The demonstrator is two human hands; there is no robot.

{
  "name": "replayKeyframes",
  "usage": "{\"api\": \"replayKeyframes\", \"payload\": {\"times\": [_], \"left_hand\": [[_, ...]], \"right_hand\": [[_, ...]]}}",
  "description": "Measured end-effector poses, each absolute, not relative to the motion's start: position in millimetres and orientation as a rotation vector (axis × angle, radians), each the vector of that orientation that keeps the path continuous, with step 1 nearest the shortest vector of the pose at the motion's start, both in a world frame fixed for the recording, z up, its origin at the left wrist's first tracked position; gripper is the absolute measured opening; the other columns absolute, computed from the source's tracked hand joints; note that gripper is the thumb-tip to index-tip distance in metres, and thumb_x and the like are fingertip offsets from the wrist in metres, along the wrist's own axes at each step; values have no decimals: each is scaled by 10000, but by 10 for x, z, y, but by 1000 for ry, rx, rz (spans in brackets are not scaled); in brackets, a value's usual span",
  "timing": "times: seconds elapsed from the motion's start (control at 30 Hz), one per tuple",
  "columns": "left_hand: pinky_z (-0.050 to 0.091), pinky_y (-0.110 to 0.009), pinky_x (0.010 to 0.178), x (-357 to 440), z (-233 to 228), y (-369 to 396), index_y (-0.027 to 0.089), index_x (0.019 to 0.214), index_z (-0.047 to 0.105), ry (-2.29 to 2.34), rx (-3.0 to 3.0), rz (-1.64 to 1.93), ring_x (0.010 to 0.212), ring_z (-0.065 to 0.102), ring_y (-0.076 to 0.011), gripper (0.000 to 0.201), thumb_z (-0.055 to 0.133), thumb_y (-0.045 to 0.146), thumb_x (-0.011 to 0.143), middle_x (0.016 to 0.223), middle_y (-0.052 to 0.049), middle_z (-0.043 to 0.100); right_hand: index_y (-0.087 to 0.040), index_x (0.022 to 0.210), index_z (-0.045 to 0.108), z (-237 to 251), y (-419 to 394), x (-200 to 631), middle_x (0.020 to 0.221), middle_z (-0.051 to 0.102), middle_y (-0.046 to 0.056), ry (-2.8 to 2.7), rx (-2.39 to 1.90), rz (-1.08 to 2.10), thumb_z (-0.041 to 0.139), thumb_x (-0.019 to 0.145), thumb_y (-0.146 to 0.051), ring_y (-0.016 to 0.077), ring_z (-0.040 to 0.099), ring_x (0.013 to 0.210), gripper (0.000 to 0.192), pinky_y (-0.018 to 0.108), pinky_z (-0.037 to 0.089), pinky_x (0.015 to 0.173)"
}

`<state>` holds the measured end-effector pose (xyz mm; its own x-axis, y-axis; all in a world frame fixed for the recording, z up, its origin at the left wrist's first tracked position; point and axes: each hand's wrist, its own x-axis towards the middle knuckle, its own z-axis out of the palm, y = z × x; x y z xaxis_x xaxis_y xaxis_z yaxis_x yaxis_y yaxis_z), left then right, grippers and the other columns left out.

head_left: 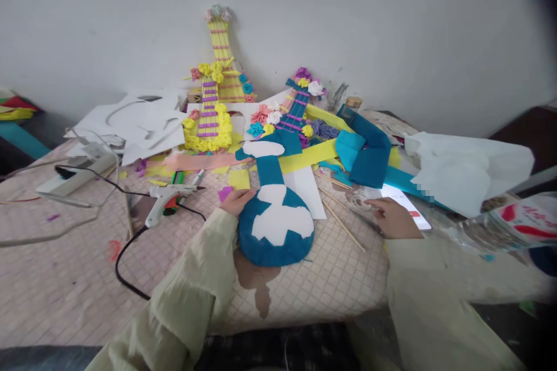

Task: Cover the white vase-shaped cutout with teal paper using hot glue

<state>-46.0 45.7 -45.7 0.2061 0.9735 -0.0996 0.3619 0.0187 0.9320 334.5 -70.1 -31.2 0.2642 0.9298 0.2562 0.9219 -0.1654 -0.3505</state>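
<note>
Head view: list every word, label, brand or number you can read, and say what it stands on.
None can be read.
Plastic bottle label: red marks, too blurred to read.
Phone screen by the right hand: lit, partly pixelated, nothing legible.
Glue gun: no marking visible.

Soft daylight, blurred warped edges

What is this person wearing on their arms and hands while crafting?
Both arms are covered by long, loose sleeves of pale yellowish-cream cloth, creased and baggy, reaching to the wrists. The left hand and the right hand are bare: no gloves show. No rings, watch or bracelets can be made out, and the sleeves carry no visible print or markings.
</note>
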Motion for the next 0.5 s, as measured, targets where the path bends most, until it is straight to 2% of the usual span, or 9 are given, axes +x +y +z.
{"api": "replayKeyframes", "payload": {"times": [0.13, 0.33, 0.5], "left_hand": [[504, -278, 647, -465, -447, 462, 135, 866, 681, 1283, 1529, 798, 733, 638, -202, 426, 468, 484, 748, 719, -59, 695], [475, -286, 651, -451, -403, 453, 150, 810, 686, 1289, 1698, 777, 722, 614, -210, 296, 501, 367, 733, 715, -43, 683], [456, -296, 729, -397, -378, 408, 185, 795, 680, 1319, 1838, 762, 806, 615, -218, 243, 494, 332, 740, 809, -34, 696]], "right_hand": [[-168, 792, 698, -325, -634, 3395, 871, 643, 99, -1738, -2111, -34, 426, 630, -101, 221, 606, 783, 324, 357, 479, 746], [-176, 930, 662, -277, -663, 3340, 952, 640, 92, -1775, -2064, -118, 401, 754, -237, 219, 595, 807, 320, 358, 477, 725], [-183, 895, 680, -396, -594, 3429, 946, 641, 108, -1843, -2107, -116, 449, 652, -130, 246, 594, 839, 340, 377, 454, 762]]}}
